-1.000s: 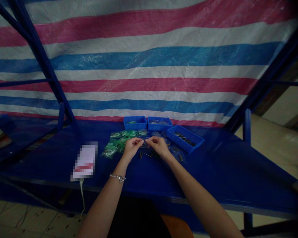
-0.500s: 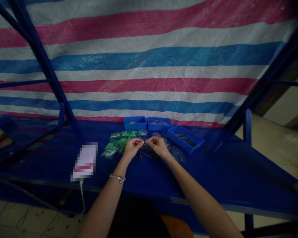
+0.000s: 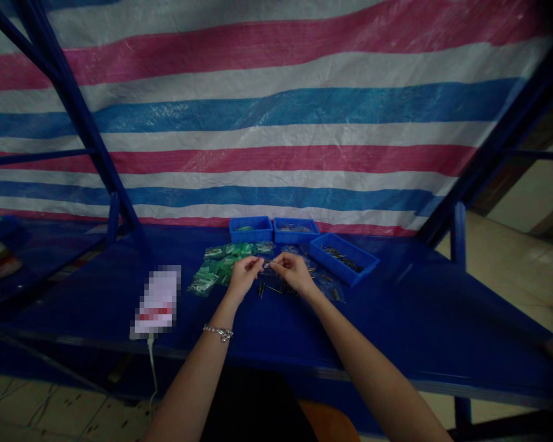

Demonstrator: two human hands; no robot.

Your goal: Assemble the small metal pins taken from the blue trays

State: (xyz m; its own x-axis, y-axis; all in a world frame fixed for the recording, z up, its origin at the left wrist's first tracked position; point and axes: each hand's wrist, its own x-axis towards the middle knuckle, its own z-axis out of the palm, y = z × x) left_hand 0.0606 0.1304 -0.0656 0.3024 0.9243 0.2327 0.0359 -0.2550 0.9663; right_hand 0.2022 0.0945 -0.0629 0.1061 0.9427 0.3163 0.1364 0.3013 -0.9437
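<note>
Close together over the middle of the table, both my hands are closed in a pinch. Between the fingertips of my left hand (image 3: pixel 244 276) and my right hand (image 3: pixel 294 271) is a small clear plastic bag (image 3: pixel 267 266), its contents too small to make out. Left of my left hand lies a heap of green-and-clear packets (image 3: pixel 217 270). Several dark, thin screw-like pieces (image 3: pixel 261 289) lie loose just below the hands. By my right hand are more clear bags (image 3: pixel 329 287) with small metal pieces inside.
Two blue bins (image 3: pixel 251 237) stand behind the hands against a striped tarp (image 3: pixel 276 159). A third, tilted blue bin (image 3: pixel 365 269) at right holds dark screw-like pieces. At left lies a blurred flat white object (image 3: pixel 155 301) with a white cable (image 3: pixel 152 362). Blue posts (image 3: pixel 80 113) flank the table.
The fingers have shifted slightly and the clear bag between them shows a little more. Both hands stay in nearly the same place.
</note>
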